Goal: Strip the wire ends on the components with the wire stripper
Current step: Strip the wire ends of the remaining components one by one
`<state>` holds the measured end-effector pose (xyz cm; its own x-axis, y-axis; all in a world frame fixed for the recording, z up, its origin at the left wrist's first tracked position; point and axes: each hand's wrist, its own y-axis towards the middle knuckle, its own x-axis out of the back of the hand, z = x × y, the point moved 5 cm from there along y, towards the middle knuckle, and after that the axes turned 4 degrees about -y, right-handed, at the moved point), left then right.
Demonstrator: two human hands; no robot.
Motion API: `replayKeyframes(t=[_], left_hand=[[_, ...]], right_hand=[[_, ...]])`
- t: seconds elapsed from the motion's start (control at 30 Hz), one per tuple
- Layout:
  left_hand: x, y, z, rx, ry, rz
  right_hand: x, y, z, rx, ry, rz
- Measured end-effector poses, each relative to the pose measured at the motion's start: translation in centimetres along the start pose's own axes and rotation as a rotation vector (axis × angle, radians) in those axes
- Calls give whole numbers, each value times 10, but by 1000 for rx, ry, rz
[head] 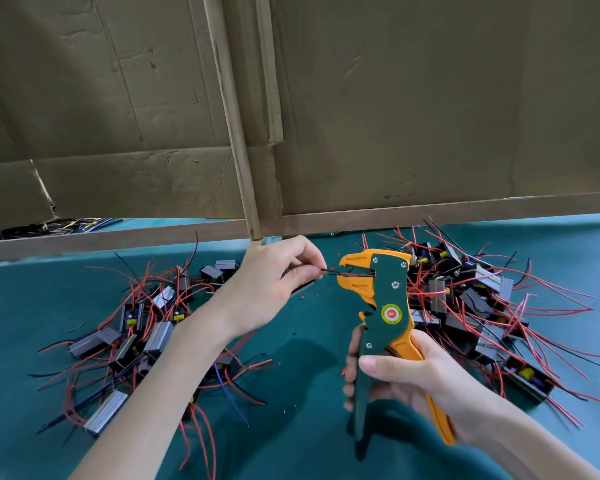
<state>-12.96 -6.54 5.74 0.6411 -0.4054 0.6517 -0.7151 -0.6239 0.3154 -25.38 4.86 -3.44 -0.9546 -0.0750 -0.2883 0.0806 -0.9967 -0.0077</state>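
Step in hand: feeding a wire end into the tool. As I read it, the squeeze that cuts and pulls the insulation has not yet been made.
Left hand (264, 289): its fingers (305, 271) pinch a thin black wire (329, 270) close to its end. A grey component (303, 287) shows just below those fingertips, tucked under the hand (how it is held I cannot tell).
Right hand (413, 379): wrapped round both handles of the wire stripper (385, 306), thumb across the green one, the other fingers curled behind it. The handles stand a little apart, so the grip looks light.
Where the wire lies: it runs from the left fingertips straight across to the tool's head, with its tip between the orange jaws, which stand apart.
Wire axis: roughly level, pointing away from the left fingertips toward the right-hand side.
Stripper axis: long axis rises from the right palm up and away from the person. The beak turns sideways toward the left fingertips.
Next move calls for: holding the wire steady at that depth and closing the handles firmly. The left pinch must resist the pull, or the wire may slide out with its insulation on.
Beyond the left fingers: the left heap (146, 327) of components with red and black leads, lying on the green tabletop (309, 445).
Behind the right fingers: the right heap (465, 299), much the same.
Below the jaws: small red scraps (302, 297) on the tabletop.
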Motion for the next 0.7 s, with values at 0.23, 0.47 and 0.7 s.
replayKeyframes(t=[0.23, 0.47, 0.7], left_hand=[[-7, 0, -3, -18, -19, 49], [-7, 0, -2, -20, -40, 62], [-7, 0, -4, -41, -131, 67]], right_hand=[[0, 0, 2, 4, -3, 12], [0, -2, 3, -5, -30, 13], [-1, -3, 3, 1, -31, 30]])
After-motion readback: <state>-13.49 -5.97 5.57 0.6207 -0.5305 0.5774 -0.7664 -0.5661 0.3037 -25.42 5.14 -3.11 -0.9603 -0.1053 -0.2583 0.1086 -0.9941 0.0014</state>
